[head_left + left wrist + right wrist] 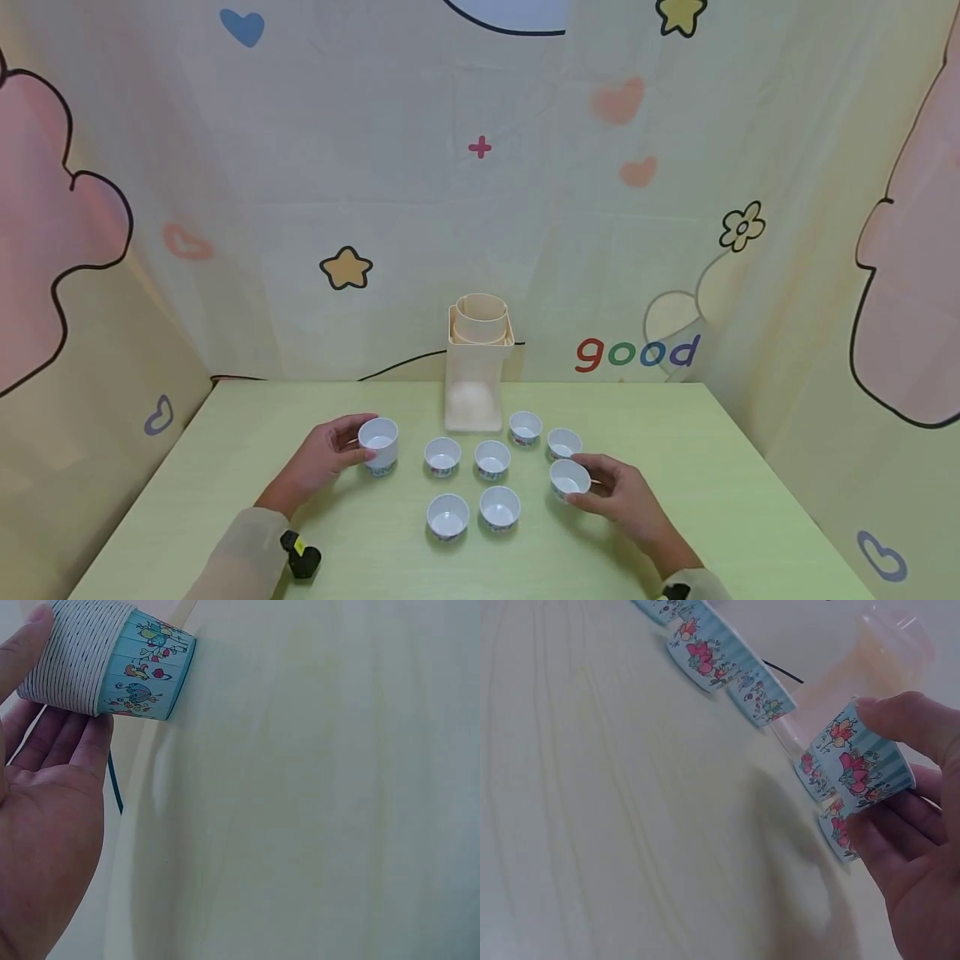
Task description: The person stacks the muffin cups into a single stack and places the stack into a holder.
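Observation:
At the left, my left hand grips a nested stack of paper cups between thumb and fingers. Many white rims show in the left wrist view above the light blue bottom cup with its bird and flower print. On the right, my right hand pinches one paper cup, printed with pink flowers and blue stripes. Several single cups stand upright between the hands, among them a front left cup, a front right cup and a rear cup.
A cream cup dispenser with a round tube on top stands at the table's back edge. Behind it hangs a printed cloth. The pale green table reaches out to both sides of the cups.

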The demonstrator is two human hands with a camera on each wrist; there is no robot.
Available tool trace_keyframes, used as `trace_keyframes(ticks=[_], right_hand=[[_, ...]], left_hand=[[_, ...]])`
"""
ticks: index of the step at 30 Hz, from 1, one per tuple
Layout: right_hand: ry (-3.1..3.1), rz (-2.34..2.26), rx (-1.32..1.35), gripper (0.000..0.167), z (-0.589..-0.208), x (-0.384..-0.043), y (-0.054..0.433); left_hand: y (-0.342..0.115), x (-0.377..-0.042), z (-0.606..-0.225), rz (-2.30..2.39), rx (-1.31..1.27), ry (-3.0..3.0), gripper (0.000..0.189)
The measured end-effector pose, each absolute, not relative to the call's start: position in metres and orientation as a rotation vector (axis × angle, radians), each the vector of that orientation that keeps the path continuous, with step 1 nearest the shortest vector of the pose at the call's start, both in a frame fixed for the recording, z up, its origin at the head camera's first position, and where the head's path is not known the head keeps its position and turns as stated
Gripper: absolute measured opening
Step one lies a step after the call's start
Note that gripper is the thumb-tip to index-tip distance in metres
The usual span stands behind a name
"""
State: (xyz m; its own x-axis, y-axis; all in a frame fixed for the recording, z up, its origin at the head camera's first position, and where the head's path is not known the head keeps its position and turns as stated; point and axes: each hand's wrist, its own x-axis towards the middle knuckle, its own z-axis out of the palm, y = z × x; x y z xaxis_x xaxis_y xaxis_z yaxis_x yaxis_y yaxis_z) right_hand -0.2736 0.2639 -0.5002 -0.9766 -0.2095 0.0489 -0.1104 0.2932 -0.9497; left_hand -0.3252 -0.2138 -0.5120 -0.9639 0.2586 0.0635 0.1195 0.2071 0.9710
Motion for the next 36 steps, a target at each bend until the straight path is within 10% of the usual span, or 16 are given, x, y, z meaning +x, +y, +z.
trace_keyframes(ticks=[36], right_hand=[[2.336, -1.921, -0.575, 0.063, -0.462, -0.290, 0.183]], left_hand=[[-0.213, -0.327, -0.514, 1.872, 0.366, 2.380, 0.065]])
